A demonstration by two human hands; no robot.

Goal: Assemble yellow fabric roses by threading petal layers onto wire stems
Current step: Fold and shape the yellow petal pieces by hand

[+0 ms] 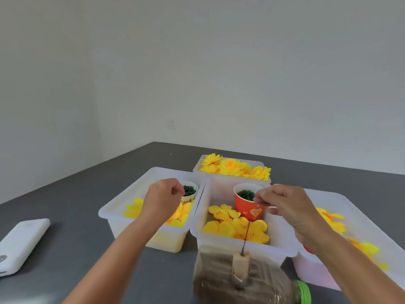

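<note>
A thin dark wire stem (247, 234) stands upright in a small wooden block (240, 264) on a bottle (236, 284) lying on its side. Behind it, the middle bin (200, 218) holds loose yellow petal layers (232, 227) and a red cup (249, 208) of dark green pieces. My right hand (285, 204) hovers at that cup's rim with thumb and finger pinched; nothing shows between them. My left hand (163, 200) is closed beside a white cup (190, 191) of green pieces in the left bin (114, 208); nothing is visible in it.
A back bin (233, 179) holds finished yellow roses (232, 167). A right bin (355, 201) contains more yellow petals. The bottle has a green cap (304, 291). A white flat device (23, 242) lies at the left on the dark grey table (72, 187).
</note>
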